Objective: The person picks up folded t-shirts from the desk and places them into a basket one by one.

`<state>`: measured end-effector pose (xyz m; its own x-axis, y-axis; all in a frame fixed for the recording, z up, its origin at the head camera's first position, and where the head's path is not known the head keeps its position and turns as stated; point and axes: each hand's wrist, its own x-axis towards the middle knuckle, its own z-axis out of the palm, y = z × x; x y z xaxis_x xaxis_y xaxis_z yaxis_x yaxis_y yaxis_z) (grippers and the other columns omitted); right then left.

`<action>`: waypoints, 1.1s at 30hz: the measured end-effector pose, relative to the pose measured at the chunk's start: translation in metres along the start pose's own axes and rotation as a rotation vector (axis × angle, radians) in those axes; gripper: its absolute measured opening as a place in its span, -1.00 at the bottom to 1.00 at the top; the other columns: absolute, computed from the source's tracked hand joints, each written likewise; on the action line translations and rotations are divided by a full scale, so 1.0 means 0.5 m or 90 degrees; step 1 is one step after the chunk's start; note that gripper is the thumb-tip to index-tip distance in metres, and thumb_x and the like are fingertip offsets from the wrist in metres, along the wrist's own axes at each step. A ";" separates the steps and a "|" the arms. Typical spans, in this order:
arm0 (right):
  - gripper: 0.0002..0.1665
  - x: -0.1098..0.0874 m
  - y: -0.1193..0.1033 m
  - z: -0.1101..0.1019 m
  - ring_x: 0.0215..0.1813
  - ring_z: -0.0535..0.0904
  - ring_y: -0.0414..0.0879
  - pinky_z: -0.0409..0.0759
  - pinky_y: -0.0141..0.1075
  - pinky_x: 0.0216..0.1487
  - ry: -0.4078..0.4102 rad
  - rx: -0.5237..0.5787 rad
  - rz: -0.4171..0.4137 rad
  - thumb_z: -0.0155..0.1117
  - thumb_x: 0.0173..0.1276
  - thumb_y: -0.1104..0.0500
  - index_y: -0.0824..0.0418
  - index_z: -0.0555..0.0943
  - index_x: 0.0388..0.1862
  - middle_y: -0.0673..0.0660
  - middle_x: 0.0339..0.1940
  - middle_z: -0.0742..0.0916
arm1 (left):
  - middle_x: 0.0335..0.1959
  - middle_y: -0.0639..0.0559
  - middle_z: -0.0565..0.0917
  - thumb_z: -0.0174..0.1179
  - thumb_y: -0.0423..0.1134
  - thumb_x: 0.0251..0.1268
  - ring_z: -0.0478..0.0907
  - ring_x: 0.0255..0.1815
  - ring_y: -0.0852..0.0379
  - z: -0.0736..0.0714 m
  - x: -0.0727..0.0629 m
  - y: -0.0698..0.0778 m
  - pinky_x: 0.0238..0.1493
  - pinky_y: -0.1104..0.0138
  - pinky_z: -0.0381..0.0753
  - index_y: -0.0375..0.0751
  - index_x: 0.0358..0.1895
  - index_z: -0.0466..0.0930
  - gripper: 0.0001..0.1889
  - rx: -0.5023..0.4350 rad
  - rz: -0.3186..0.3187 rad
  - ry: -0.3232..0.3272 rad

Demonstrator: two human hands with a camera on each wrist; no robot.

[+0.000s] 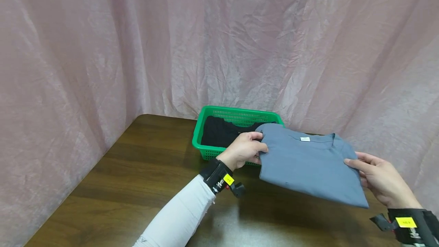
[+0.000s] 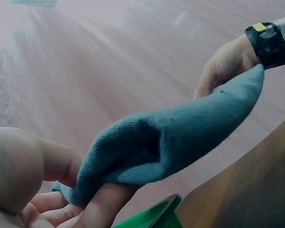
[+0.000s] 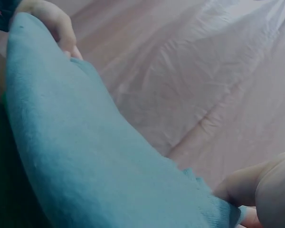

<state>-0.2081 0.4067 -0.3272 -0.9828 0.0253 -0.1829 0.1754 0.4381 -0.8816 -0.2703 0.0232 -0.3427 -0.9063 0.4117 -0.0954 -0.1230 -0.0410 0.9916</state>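
A folded blue-grey T-shirt [image 1: 308, 163] hangs in the air between both hands, with a white neck label [image 1: 305, 139] along its far edge. My left hand [image 1: 245, 148] pinches its left side; in the left wrist view, thumb and fingers [image 2: 107, 204] clasp the folded cloth. My right hand [image 1: 380, 176] grips the right side, thumb on top; the right wrist view shows that thumb [image 3: 242, 185] against the fabric edge. Behind the left hand stands a green basket [image 1: 202, 125] holding folded black clothing [image 1: 219, 130]. The shirt covers the basket's right front part.
The brown wooden table [image 1: 137, 170] stretches to the left and beneath the shirt. A pink curtain [image 1: 240, 48] hangs right behind the table's far edge and the basket. Both wrists carry black straps with yellow labels.
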 end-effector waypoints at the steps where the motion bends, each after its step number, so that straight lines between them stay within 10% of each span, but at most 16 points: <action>1: 0.01 0.002 -0.002 0.005 -0.24 0.71 -0.32 0.81 -0.29 -0.17 -0.004 0.010 0.003 0.23 0.75 -0.07 0.46 -0.03 0.78 -0.34 -0.19 0.77 | -0.04 -0.06 0.69 0.32 -0.42 0.37 0.57 -0.41 0.14 -0.007 -0.002 0.000 -0.14 0.19 0.86 -0.31 0.69 0.29 -0.20 0.002 -0.002 0.000; 15: -0.04 0.028 -0.026 0.073 -0.10 0.76 -0.35 0.83 -0.28 -0.07 -0.012 0.009 -0.040 0.24 0.73 -0.09 0.46 0.09 0.75 -0.36 -0.12 0.74 | -0.01 -0.10 0.76 0.29 -0.41 0.40 0.77 -0.28 0.15 -0.082 -0.011 -0.008 -0.23 0.31 0.84 -0.33 0.70 0.25 -0.20 0.007 -0.005 0.000; 33: -0.15 0.087 -0.079 0.161 -0.13 0.75 -0.30 0.82 -0.30 -0.08 -0.022 -0.011 -0.091 0.30 0.69 -0.09 0.45 0.33 0.65 -0.20 -0.09 0.78 | -0.24 0.03 0.62 0.29 -0.40 0.42 0.54 -0.48 0.20 -0.180 -0.028 -0.010 -0.39 0.39 0.73 -0.27 0.71 0.27 -0.21 0.029 -0.031 0.066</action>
<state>-0.2531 0.3179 -0.3352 -0.9951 -0.0696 -0.0706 0.0318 0.4510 -0.8920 -0.2937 -0.0643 -0.3543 -0.9369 0.3160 -0.1496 -0.1512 0.0197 0.9883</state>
